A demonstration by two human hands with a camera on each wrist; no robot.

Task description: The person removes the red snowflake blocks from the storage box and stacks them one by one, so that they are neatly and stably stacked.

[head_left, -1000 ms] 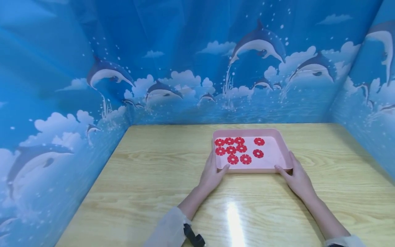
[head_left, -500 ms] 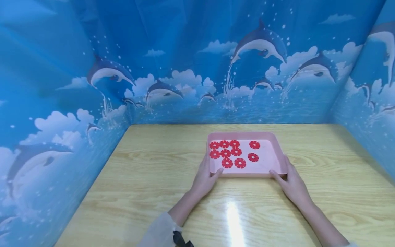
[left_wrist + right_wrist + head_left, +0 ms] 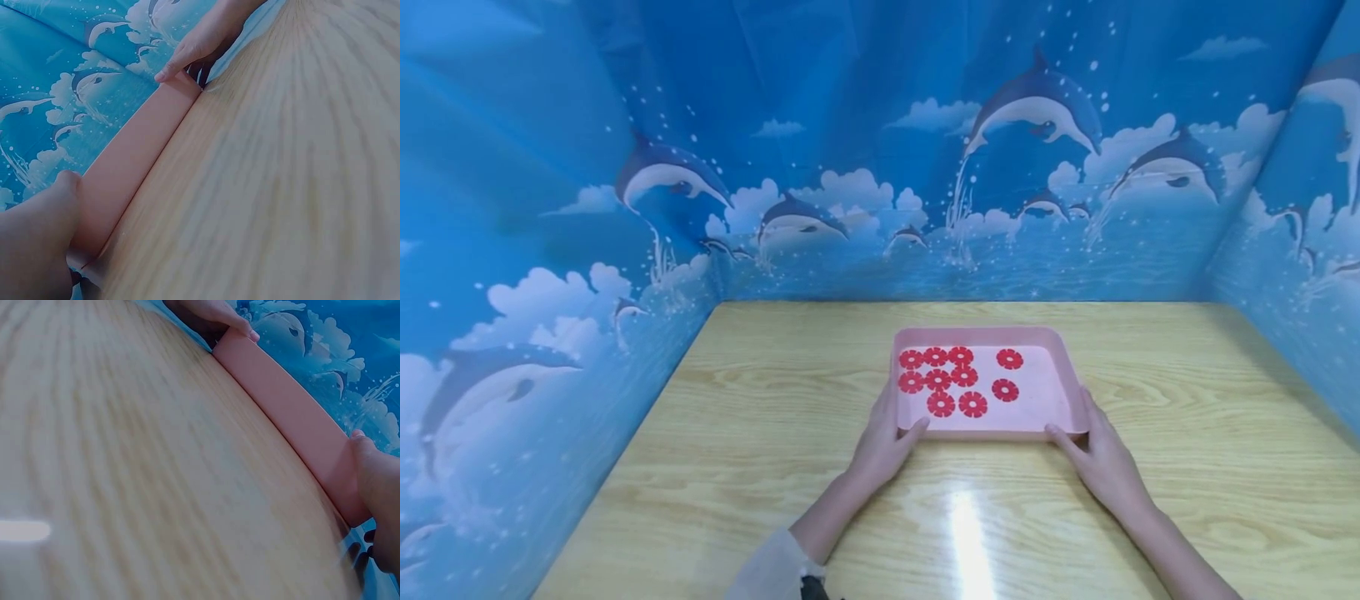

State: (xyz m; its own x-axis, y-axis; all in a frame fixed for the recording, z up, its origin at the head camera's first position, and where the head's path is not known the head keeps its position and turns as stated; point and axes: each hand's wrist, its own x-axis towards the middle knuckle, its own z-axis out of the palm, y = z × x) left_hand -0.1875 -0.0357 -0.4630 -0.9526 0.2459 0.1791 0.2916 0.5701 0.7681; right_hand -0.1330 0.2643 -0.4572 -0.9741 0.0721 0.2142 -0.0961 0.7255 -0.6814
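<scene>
A shallow pink tray (image 3: 1037, 408) is on the wooden table, its long near side facing me. Several red notched discs (image 3: 937, 380) lie flat inside it, mostly grouped at the left, with two apart near the middle. My left hand (image 3: 880, 446) grips the tray's near left corner, thumb over the rim. At the near right corner, my right hand (image 3: 1105, 467) holds it likewise. The left wrist view shows the tray's outer wall (image 3: 134, 156) between both hands. In the right wrist view the fingers below the tray's corner (image 3: 356, 506) are partly hidden.
A light wood-grain table (image 3: 760, 400) spreads around the tray. Blue sheeting printed with dolphins and clouds (image 3: 850, 225) stands behind the table and along its left and right sides. A bright light reflection (image 3: 970, 533) shows on the near tabletop.
Both hands have brought the tray toward me and a little to the left. The discs have travelled with it, keeping about the same arrangement. Both hands have kept their hold.
</scene>
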